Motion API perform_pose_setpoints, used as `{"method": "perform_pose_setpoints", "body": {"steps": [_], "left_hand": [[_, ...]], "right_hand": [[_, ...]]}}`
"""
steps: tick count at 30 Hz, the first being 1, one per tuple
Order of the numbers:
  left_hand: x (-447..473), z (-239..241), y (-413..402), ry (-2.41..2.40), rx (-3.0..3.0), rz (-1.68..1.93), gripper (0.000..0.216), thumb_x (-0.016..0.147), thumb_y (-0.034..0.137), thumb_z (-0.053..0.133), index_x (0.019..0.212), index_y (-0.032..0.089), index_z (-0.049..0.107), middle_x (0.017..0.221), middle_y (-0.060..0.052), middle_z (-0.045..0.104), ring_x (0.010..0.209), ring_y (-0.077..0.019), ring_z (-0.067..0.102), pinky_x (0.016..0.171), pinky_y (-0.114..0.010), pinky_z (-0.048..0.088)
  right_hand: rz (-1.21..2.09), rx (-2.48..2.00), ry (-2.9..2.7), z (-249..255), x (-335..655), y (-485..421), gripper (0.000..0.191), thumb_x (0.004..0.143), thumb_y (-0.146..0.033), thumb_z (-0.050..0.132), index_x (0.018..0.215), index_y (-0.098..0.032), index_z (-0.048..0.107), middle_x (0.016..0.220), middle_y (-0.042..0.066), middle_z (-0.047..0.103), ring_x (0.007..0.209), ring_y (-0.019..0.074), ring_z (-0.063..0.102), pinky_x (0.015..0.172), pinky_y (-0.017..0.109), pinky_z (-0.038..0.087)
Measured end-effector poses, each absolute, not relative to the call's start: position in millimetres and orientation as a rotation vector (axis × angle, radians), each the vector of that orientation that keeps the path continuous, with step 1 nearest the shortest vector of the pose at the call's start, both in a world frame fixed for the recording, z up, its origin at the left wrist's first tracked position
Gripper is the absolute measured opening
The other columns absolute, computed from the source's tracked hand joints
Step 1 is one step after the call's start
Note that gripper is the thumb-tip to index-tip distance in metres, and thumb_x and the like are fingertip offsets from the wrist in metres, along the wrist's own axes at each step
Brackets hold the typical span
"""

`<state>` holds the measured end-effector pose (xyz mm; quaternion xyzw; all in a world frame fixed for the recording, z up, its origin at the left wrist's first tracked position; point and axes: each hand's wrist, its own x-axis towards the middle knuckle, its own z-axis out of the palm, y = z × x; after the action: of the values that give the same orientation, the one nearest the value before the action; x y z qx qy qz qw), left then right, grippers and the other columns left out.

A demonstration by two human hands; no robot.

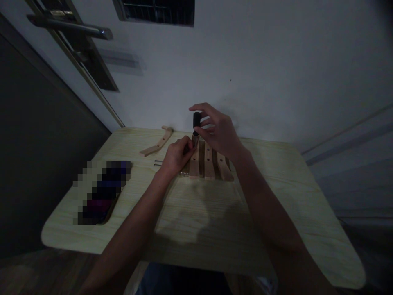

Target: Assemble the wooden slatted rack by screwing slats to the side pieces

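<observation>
Upright near the table's back edge is a short tool with a black handle (197, 120), apparently a screwdriver. My right hand (219, 129) grips it between thumb and fingers, the index finger arched over its top. Just below its tip, my left hand (178, 153) is closed in a pinch by the end of a wooden strip; what lies in the fingertips is hidden. That light wooden strip (194, 168), a second strip (209, 169) and a third strip (224, 169) lie side by side across a brown base (202, 159). Small dark holes show in them.
A loose angled wooden piece (158, 146) lies at the back left. Two thin metal prongs (157, 163) stick out left of my left hand. A blurred-out phone-like object (106, 194) rests on the table (196, 205) at left. Behind stands a white door (276, 73) with a handle (73, 28).
</observation>
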<state>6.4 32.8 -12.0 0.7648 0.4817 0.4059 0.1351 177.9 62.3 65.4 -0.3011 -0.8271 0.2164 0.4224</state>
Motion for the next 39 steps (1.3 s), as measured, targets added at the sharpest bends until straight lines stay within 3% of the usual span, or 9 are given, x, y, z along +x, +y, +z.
{"method": "perform_pose_setpoints", "body": {"steps": [7,14,23,28,34,39], "left_hand": [[7.0,-13.7,33.1,1.380,2.214,1.204,0.016,0.084,0.016,0.062,0.077,0.020,0.049,0.070,0.003,0.060,0.062,-0.0118,0.054,0.060,-0.024,0.040],[6.9,-11.3,31.4,1.385,2.201,1.177,0.017,0.085,0.017,0.062,0.077,0.020,0.048,0.071,0.003,0.060,0.062,-0.0114,0.053,0.058,-0.023,0.038],[6.2,-15.2,34.1,1.386,2.268,1.190,0.017,0.085,0.016,0.061,0.076,0.020,0.048,0.070,0.002,0.059,0.061,-0.0124,0.053,0.058,-0.024,0.039],[6.6,-13.9,33.2,1.374,2.276,1.199,0.017,0.085,0.015,0.062,0.076,0.020,0.048,0.068,0.002,0.058,0.060,-0.0130,0.053,0.058,-0.025,0.039],[7.1,-14.1,34.1,1.394,2.260,1.195,0.018,0.085,0.016,0.062,0.075,0.021,0.047,0.068,0.002,0.057,0.060,-0.0130,0.052,0.058,-0.026,0.039],[6.8,-12.9,33.4,1.399,2.252,1.173,0.018,0.085,0.018,0.061,0.076,0.021,0.046,0.067,0.002,0.057,0.060,-0.0132,0.051,0.057,-0.027,0.038]], "right_hand": [[0.400,-0.776,-2.082,61.5,176.9,67.5,0.029,0.085,-0.022,0.059,0.113,-0.023,0.061,0.110,0.006,0.065,0.092,0.0173,0.065,0.075,0.027,0.061],[0.542,-0.730,-2.119,62.1,180.4,64.4,0.037,0.088,-0.024,0.054,0.125,-0.021,0.053,0.121,0.008,0.062,0.086,0.0140,0.068,0.066,0.023,0.059],[0.557,-0.781,-2.073,61.3,180.2,66.9,0.038,0.084,-0.026,0.060,0.121,-0.020,0.055,0.106,0.005,0.065,0.080,0.0129,0.067,0.063,0.020,0.056],[0.569,-0.790,-2.067,61.2,179.6,66.3,0.042,0.082,-0.031,0.062,0.122,-0.020,0.054,0.111,0.006,0.063,0.077,0.0125,0.065,0.061,0.021,0.056],[0.653,-0.777,-2.090,65.2,178.8,60.9,0.043,0.082,-0.018,0.050,0.126,-0.018,0.052,0.109,0.007,0.064,0.085,0.0146,0.068,0.067,0.024,0.058],[0.603,-0.802,-2.094,65.9,179.9,61.6,0.039,0.085,-0.023,0.057,0.124,-0.022,0.055,0.106,0.005,0.065,0.081,0.0140,0.067,0.067,0.023,0.058]]}}
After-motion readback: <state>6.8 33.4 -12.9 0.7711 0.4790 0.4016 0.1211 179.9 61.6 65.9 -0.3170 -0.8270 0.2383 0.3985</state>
